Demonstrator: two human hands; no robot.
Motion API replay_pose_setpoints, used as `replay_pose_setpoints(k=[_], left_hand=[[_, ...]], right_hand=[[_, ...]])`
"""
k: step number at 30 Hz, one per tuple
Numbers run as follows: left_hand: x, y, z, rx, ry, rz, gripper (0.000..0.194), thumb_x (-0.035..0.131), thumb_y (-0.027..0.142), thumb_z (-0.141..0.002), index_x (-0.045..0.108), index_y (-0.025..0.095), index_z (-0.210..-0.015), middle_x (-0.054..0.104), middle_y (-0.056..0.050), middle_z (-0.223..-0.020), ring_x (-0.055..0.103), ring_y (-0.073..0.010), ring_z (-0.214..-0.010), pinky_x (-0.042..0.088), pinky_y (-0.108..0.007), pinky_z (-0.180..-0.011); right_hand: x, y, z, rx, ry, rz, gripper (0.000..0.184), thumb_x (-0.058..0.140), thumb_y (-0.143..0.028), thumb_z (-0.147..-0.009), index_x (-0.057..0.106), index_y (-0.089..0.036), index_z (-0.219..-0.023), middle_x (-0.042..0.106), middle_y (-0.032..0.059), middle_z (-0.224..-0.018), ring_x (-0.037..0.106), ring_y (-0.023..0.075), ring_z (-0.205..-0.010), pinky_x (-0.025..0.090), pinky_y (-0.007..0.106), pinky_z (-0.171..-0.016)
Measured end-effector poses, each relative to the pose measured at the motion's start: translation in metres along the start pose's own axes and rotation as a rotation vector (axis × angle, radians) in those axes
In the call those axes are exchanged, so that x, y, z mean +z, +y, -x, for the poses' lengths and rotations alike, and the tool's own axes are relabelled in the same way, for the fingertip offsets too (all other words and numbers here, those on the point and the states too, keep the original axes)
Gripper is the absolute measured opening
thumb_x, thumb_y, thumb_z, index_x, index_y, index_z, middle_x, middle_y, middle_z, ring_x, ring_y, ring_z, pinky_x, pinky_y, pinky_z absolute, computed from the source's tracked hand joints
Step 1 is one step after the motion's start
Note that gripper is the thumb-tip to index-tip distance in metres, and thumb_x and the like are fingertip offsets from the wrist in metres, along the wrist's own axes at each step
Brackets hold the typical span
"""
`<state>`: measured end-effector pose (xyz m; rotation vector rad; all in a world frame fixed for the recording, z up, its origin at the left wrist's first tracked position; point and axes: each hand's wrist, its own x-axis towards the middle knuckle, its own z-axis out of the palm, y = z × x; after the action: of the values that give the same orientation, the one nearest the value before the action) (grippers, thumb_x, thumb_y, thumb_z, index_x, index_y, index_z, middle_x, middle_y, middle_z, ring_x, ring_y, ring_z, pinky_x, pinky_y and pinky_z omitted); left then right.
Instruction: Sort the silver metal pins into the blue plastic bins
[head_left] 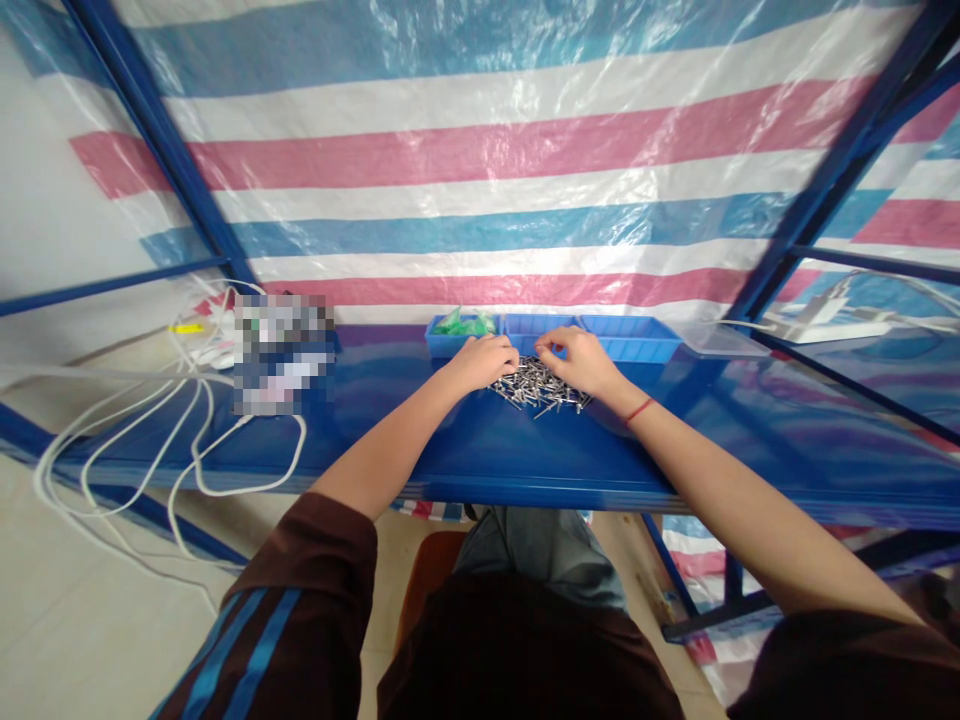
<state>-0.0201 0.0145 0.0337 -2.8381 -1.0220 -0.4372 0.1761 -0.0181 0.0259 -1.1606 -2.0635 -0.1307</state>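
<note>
A heap of small silvery metal pins (538,388) lies on the blue shelf (480,450) in front of me. My left hand (486,361) rests at the heap's left edge, fingers curled down onto the pins. At the heap's far right edge my right hand (577,360), a red cord around its wrist, has its fingers bent in a pinch. Whatever either hand holds is too small to make out. Just behind the hands stands a blue tray (454,344) with green pieces (463,323) in it.
Two more blue trays (630,340) stand in a row to the right, then a clear plastic tray (716,340). White cables (180,440) loop over the shelf's left end beside a blurred-out item. A striped tarp hangs behind; blue frame posts stand on both sides.
</note>
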Motion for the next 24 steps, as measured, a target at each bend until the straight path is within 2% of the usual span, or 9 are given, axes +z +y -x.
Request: replay_pose_setpoints(k=[5, 11, 15, 17, 21, 24], left_hand=[[0.013, 0.004, -0.007, -0.019, 0.265, 0.459, 0.014, 0.050, 0.022, -0.089, 0.062, 0.016, -0.093, 0.067, -0.004, -0.091, 0.061, -0.0160, -0.086, 0.045, -0.030, -0.082], [0.024, 0.010, -0.015, -0.104, 0.398, 0.937, 0.010, 0.057, 0.023, -0.085, 0.057, 0.014, -0.090, 0.067, -0.005, -0.086, 0.064, -0.0150, -0.082, 0.048, -0.030, -0.081], [0.025, 0.012, -0.016, -0.106, 0.430, 1.104, 0.011, 0.060, 0.022, -0.083, 0.055, 0.014, -0.089, 0.066, -0.004, -0.083, 0.064, -0.0139, -0.082, 0.048, -0.029, -0.082], [0.025, 0.013, -0.016, -0.096, 0.410, 1.142, 0.012, 0.061, 0.023, -0.082, 0.057, 0.014, -0.090, 0.067, -0.005, -0.087, 0.064, -0.0141, -0.085, 0.048, -0.030, -0.084], [0.023, 0.016, -0.015, -0.071, 0.310, 1.109, 0.014, 0.058, 0.025, -0.084, 0.062, 0.012, -0.087, 0.068, -0.006, -0.089, 0.063, -0.0150, -0.086, 0.047, -0.033, -0.087], [0.021, 0.018, -0.014, -0.089, 0.308, 1.090, 0.012, 0.056, 0.023, -0.085, 0.062, 0.012, -0.086, 0.067, -0.005, -0.086, 0.063, -0.0141, -0.083, 0.047, -0.033, -0.086]], right_hand=[[-0.001, -0.004, 0.001, 0.135, 0.002, -0.289, 0.021, 0.056, -0.034, -0.081, 0.069, -0.018, -0.079, 0.072, 0.0050, -0.081, 0.062, 0.0183, -0.072, 0.047, 0.034, -0.071], [-0.001, -0.009, -0.001, 0.262, 0.080, -0.667, 0.032, 0.070, -0.046, -0.070, 0.070, -0.017, -0.084, 0.073, 0.0064, -0.083, 0.065, 0.0192, -0.078, 0.051, 0.036, -0.076], [-0.002, -0.016, -0.001, 0.305, 0.117, -0.736, 0.032, 0.073, -0.047, -0.068, 0.069, -0.018, -0.080, 0.071, 0.0041, -0.077, 0.063, 0.0171, -0.072, 0.050, 0.034, -0.073], [-0.003, -0.019, -0.001, 0.316, 0.129, -0.749, 0.031, 0.073, -0.047, -0.068, 0.069, -0.018, -0.078, 0.070, 0.0032, -0.074, 0.061, 0.0158, -0.069, 0.050, 0.033, -0.071], [-0.004, -0.019, -0.001, 0.320, 0.140, -0.746, 0.033, 0.072, -0.049, -0.068, 0.068, -0.018, -0.077, 0.069, 0.0027, -0.071, 0.059, 0.0148, -0.065, 0.048, 0.032, -0.068], [-0.003, -0.017, -0.001, 0.308, 0.139, -0.728, 0.034, 0.072, -0.049, -0.069, 0.068, -0.017, -0.080, 0.069, 0.0037, -0.072, 0.060, 0.0152, -0.067, 0.048, 0.033, -0.069]])
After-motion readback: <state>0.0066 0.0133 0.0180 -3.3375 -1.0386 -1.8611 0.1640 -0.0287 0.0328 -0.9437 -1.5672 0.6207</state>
